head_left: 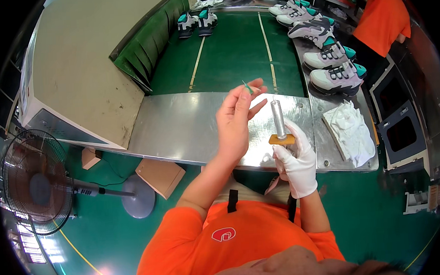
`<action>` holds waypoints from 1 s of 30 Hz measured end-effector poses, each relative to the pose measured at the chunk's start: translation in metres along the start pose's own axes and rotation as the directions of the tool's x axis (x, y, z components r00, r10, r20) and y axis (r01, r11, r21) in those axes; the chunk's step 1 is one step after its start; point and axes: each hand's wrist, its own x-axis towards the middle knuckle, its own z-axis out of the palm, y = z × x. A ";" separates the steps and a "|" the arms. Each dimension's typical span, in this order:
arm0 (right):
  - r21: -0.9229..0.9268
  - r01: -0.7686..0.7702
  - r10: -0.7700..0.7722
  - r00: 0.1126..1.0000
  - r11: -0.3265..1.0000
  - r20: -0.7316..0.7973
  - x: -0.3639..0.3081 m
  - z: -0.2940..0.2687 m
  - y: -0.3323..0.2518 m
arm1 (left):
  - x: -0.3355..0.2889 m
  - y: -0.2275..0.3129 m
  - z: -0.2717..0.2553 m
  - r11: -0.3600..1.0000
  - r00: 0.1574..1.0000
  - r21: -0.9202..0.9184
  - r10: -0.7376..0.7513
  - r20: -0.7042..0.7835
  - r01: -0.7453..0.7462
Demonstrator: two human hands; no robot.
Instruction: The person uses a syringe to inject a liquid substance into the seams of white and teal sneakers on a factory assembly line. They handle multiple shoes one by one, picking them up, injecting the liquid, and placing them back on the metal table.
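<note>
My bare left hand point(236, 117) is raised over the metal table, thumb and forefinger pinched on a small green piece point(248, 88) with a thin pointed tip. Just to its right, my right hand point(299, 164) wears a white glove. That hand is closed round the lower end of a tool with a silver metal tube point(278, 118), held upright. A flat brown plate point(282, 139) sits at the tube's base, above the glove. The tool's grip is mostly hidden by my fingers. A small gap separates the green piece from the top of the tube.
Beyond the metal tabletop point(179, 122) runs a green conveyor belt point(230, 52) carrying a pair of sneakers point(197, 23). Several more sneakers point(334, 76) line the right ledge, near a white cloth point(351, 130). A large beige machine point(86, 60) and a fan point(38, 187) stand left. A co-worker point(380, 17) is at back right.
</note>
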 end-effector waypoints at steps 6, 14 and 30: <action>-0.013 0.017 -0.016 0.999 1.000 0.038 -0.002 0.003 0.000 | -0.002 0.000 0.004 0.988 0.995 0.135 -0.088 0.056 0.080; -0.064 0.067 -0.063 0.996 0.996 0.058 0.002 0.000 0.004 | -0.005 0.001 -0.001 0.988 0.990 0.145 -0.065 0.122 0.047; -0.248 0.203 -0.217 0.976 0.947 -0.033 0.006 -0.006 0.010 | 0.019 0.020 0.001 0.915 0.977 0.399 -0.028 0.214 -0.061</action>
